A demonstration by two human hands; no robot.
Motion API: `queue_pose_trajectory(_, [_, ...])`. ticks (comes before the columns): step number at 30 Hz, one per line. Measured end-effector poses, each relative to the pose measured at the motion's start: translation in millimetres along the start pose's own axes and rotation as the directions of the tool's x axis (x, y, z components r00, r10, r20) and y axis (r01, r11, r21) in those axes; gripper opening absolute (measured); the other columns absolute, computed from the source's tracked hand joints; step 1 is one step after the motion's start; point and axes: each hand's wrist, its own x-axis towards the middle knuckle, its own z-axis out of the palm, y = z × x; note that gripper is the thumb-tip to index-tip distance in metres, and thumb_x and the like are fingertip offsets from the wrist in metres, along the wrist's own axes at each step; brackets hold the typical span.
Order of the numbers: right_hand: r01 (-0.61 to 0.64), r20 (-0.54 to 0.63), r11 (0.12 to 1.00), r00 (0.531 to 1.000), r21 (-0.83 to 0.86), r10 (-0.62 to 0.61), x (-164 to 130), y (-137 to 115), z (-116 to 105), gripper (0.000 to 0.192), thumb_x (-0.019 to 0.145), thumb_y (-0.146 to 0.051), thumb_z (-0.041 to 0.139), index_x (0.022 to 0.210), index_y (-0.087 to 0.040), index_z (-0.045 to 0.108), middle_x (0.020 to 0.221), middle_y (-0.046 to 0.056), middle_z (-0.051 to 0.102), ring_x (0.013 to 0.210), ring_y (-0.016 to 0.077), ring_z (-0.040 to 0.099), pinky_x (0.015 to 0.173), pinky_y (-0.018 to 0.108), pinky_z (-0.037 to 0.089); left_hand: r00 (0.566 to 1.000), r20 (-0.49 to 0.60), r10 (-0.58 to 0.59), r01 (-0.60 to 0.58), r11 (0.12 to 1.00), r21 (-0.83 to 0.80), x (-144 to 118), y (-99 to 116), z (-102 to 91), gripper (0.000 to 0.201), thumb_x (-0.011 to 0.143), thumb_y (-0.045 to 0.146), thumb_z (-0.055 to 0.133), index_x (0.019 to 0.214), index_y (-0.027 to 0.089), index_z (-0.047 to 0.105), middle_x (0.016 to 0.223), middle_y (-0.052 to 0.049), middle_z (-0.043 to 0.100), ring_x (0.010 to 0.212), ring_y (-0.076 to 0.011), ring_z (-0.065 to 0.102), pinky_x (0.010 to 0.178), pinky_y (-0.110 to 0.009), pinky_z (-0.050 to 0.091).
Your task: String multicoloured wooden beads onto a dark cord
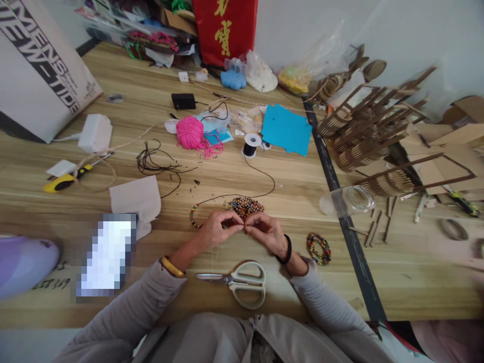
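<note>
My left hand (218, 230) and my right hand (269, 236) meet fingertip to fingertip above the wooden table. Both are closed in a pinch. A tiny bead shows at the right fingertips, and the left fingers pinch the cord's thin end. Behind them lies a pile of multicoloured beads (246, 205). A short strung row of beads (192, 217) curves out beside my left hand. Its black cord (242, 195) runs back to a white spool (252, 142). Scissors with pale handles (247, 285) lie just below my hands. A coiled bead bracelet (318, 248) rests right of my right wrist.
Left are a blurred-out phone (106, 257), a beige cloth (134, 196), loose black cord (151, 161) and a yellow-handled screwdriver (62, 183). Pink yarn (190, 132) and blue sheets (286, 128) lie farther back. Right are a clear plastic jar (346, 200) and bamboo pieces (363, 126).
</note>
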Motion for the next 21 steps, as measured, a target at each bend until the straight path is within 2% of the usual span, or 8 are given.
queue_pose_trajectory(9, [0.011, -0.015, 1.0, 1.0, 0.007, -0.011, -0.8, 2.1, -0.7, 0.017, 0.081, -0.033, 0.069, 0.085, -0.018, 0.063, 0.08, 0.002, 0.063, 0.072, 0.0118, 0.059, 0.067, 0.024, 0.047, 1.0, 0.017, -0.019, 0.02, 0.996, -0.09, 0.4, -0.4, 0.7, 0.017, 0.074, 0.02, 0.067, 0.089, 0.013, 0.065, 0.074, -0.003, 0.065, 0.066, -0.0111, 0.059, 0.063, -0.021, 0.047])
queue_pose_trajectory(21, [0.031, -0.015, 0.999, 0.999, 0.013, -0.031, -1.1, 3.4, -1.3, 0.014, 0.081, -0.03, 0.069, 0.086, -0.018, 0.063, 0.08, 0.002, 0.063, 0.071, 0.0109, 0.058, 0.066, 0.023, 0.047, 1.0, -0.003, -0.018, 0.018, 0.991, -0.136, 1.1, -3.3, -0.6, 0.012, 0.074, 0.016, 0.065, 0.085, 0.012, 0.065, 0.077, -0.004, 0.067, 0.068, -0.0105, 0.061, 0.066, -0.021, 0.049])
